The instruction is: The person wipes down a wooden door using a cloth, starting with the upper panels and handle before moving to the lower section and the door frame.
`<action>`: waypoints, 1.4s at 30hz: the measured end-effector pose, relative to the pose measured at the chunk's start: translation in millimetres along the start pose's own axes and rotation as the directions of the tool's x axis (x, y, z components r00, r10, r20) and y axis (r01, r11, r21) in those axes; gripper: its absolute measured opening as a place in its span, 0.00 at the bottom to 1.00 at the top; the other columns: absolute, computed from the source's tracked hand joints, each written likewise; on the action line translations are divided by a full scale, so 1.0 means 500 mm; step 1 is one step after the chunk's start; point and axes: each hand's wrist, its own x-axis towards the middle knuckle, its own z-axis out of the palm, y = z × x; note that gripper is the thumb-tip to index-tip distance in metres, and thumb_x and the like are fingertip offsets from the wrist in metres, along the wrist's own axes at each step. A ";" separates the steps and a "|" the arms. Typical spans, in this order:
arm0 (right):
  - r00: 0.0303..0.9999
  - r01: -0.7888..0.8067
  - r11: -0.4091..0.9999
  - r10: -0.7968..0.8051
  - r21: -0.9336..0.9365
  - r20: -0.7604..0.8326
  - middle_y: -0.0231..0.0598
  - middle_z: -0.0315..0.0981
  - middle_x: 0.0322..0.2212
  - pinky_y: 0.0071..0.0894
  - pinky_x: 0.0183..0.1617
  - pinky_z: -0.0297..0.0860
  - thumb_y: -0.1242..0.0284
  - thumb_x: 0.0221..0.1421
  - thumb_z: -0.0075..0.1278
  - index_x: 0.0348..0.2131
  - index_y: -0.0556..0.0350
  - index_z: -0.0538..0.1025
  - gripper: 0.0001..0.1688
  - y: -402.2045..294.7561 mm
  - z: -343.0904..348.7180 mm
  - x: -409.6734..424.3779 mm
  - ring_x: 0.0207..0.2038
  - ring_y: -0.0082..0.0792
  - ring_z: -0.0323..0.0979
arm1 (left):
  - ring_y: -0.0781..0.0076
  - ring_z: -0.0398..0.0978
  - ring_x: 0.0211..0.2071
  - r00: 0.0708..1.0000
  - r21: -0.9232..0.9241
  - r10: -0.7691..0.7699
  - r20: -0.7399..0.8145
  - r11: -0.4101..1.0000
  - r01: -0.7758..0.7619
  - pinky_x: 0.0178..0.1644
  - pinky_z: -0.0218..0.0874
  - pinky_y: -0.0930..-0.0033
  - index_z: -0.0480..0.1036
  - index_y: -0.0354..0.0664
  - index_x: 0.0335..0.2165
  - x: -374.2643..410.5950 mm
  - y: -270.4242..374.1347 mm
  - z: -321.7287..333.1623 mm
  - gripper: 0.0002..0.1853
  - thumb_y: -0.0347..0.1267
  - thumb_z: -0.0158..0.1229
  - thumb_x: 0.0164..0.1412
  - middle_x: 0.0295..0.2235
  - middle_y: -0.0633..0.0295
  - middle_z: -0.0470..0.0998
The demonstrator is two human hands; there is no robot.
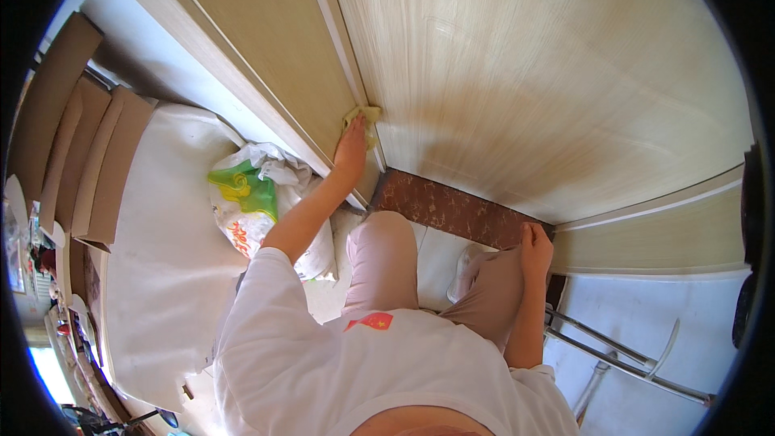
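Observation:
My left hand (352,146) presses a pale yellow cloth (370,114) against the edge where the door frame (339,42) meets a wood-grain door (514,72). The cloth sits low down, a little above the floor, and my fingers lie flat over part of it. On my bent right knee rests my right hand (536,254), its fingers curled together; nothing shows in them. Between my knees and the door runs a dark red patterned threshold strip (448,200).
At my left stands a white plastic sack (245,212) with green and red print. Behind it are a white-covered surface (175,194) and open cardboard boxes (115,163). A metal tube rack (629,360) is by the wall at my right.

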 end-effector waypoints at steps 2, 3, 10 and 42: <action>1.000 0.016 1.000 -0.017 -0.007 -0.010 0.50 0.73 0.27 0.38 0.35 0.66 0.65 0.57 0.45 0.35 0.58 0.75 0.15 0.001 0.002 -0.001 0.30 0.47 0.72 | 0.58 0.43 0.63 0.993 -0.033 -0.099 -0.064 0.995 0.097 0.65 0.28 0.59 0.55 0.38 0.57 -0.021 -0.080 -0.070 0.29 0.37 0.40 0.59 0.60 0.55 0.53; 0.999 0.031 1.000 -0.031 0.000 -0.021 0.50 0.73 0.26 0.38 0.35 0.66 0.65 0.57 0.44 0.35 0.58 0.75 0.15 0.002 0.005 -0.002 0.30 0.47 0.72 | 0.59 0.44 0.63 0.977 -0.066 -0.185 -0.106 0.982 0.179 0.65 0.29 0.60 0.56 0.37 0.57 -0.029 -0.111 -0.099 0.29 0.36 0.41 0.58 0.60 0.57 0.54; 0.993 0.091 0.996 -0.089 0.013 -0.080 0.42 0.72 0.21 0.29 0.32 0.65 0.67 0.57 0.45 0.33 0.62 0.74 0.14 0.008 0.001 -0.004 0.24 0.31 0.69 | 0.58 0.47 0.62 0.706 -0.328 -0.473 -0.528 0.880 0.344 0.64 0.36 0.60 0.61 0.33 0.53 -0.054 -0.281 -0.243 0.26 0.33 0.42 0.56 0.58 0.57 0.58; 0.997 0.078 0.996 -0.078 -0.032 -0.004 0.52 0.72 0.26 0.40 0.33 0.66 0.67 0.56 0.44 0.33 0.60 0.74 0.14 -0.012 0.016 0.008 0.29 0.52 0.71 | 0.61 0.64 0.49 0.992 -0.373 0.084 -0.099 0.921 -0.115 0.58 0.49 0.61 0.77 0.44 0.34 0.067 0.069 0.065 0.12 0.33 0.50 0.51 0.39 0.58 0.75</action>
